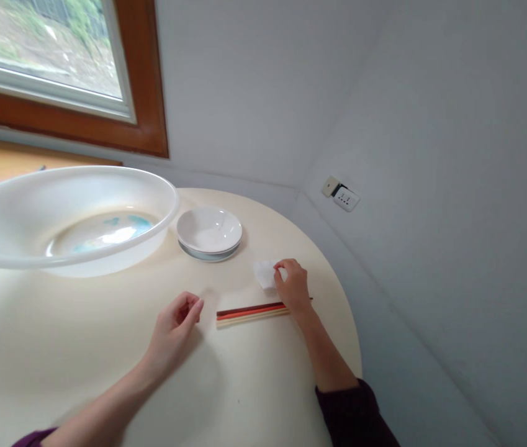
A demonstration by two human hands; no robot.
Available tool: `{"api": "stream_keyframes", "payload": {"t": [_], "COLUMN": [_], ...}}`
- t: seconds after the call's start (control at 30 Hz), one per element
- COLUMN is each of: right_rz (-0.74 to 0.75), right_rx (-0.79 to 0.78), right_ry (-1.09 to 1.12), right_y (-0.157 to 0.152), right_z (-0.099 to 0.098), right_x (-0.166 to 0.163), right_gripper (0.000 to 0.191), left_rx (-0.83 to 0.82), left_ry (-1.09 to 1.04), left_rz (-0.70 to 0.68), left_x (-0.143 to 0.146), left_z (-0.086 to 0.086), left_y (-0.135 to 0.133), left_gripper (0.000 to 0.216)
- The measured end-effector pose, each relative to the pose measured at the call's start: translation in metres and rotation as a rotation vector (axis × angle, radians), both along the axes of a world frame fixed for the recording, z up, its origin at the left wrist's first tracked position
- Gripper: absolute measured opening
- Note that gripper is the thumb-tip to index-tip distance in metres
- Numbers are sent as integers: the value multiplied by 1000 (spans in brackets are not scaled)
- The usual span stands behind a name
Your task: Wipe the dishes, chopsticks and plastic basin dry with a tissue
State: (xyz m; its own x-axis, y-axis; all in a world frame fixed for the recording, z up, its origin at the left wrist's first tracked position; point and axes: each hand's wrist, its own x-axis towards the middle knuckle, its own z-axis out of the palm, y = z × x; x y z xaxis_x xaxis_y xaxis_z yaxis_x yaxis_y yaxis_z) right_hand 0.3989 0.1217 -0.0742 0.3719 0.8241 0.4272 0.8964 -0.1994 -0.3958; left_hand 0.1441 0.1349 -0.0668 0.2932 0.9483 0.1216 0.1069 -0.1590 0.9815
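A small crumpled white tissue point(264, 274) lies on the table, and my right hand point(292, 284) pinches its right edge between thumb and fingers. Under my right wrist runs a row of chopsticks point(249, 313), dark brown, red and pale wood, side by side; their right ends are partly hidden by the hand. To their left, my left hand point(179, 316) hovers over the table with its fingers curled and thumb against them, and nothing shows in it. Beyond the chopsticks sits a stack of white dishes point(209, 231).
A large translucent plastic basin point(100, 267) takes up the table's far left. The round cream table point(263, 379) has its curved edge at the right, near the wall. A wall socket point(346, 198) and a wood-framed window point(146, 81) are behind.
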Motion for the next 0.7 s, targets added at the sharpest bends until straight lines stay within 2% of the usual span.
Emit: {"api": "stream_keyframes", "payload": {"t": [0.17, 0.37, 0.7], "right_rz": [8, 42, 50], "right_rx": [-224, -490, -567], "right_ry": [-158, -216, -192], "right_y": [6, 3, 0], "right_z": [-8, -15, -18], "right_x": [-5, -6, -8], "right_gripper": [28, 47, 53], "left_rx": [-4, 2, 28], "left_ry": [-4, 0, 78], "left_rz": [0, 2, 63], "left_x": [0, 0, -2], "left_z": [0, 1, -7], "left_y": [0, -1, 5], "left_gripper": [29, 30, 30]}}
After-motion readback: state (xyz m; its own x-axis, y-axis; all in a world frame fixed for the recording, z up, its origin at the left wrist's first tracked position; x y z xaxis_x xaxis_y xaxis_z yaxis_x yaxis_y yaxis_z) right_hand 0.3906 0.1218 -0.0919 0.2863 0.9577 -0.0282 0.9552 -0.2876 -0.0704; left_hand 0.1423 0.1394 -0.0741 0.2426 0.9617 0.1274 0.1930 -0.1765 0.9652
